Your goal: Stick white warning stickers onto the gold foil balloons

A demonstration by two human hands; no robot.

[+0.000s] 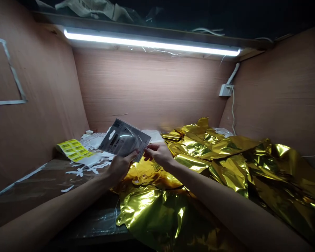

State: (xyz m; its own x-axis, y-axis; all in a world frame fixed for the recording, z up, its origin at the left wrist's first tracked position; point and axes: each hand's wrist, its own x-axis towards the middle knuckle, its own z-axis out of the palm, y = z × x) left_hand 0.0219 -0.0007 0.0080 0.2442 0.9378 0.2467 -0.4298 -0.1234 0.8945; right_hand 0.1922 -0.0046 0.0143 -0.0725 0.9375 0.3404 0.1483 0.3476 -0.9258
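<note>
A flat dark grey packaging bag (123, 138), printed and with a white hang hole near its upper left corner, is tilted over the work surface. My left hand (123, 164) is closed on its lower edge, thumb on top. At the bag's lower right edge, the fingers of my right hand (157, 152) are pinched together; the exact contact is small and hard to see. Crumpled shiny gold foil balloons (152, 203) lie beneath both hands, and more gold foil (212, 140) is heaped to the right.
A sheet of yellow labels (76, 149) lies at the left, beside white paper scraps (80, 171). Pinkish wooden panels (152, 87) enclose the back and sides. A lit tube lamp (152, 42) hangs overhead. A white socket box (225, 90) with a cable is on the right.
</note>
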